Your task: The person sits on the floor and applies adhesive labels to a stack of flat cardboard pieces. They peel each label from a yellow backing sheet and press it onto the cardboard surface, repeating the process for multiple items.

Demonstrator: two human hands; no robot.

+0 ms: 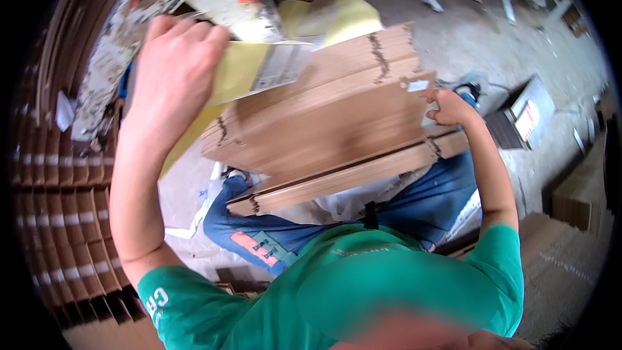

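Observation:
My left hand [184,58] is raised at the upper left, its fingers closed on a yellow-backed label sheet [243,71]. White printed parts show on the sheet, and a yellow length of it hangs down behind my forearm. Across my knees lies a stack of wood-coloured boards [337,133], blurred by motion, with dark marks along their edges. At the right end of the top board is a small white sticker [418,85]. Just below that sticker is my right hand [448,107], index finger stretched toward the board's end and the other fingers partly curled.
More yellow sheet [353,19] lies beyond the boards, beside a worn whitish panel [227,10]. Rows of brown slats [61,220] stand at the left. An open grey box [525,113] sits on the littered floor at right, with stacked boards [570,207] nearer me.

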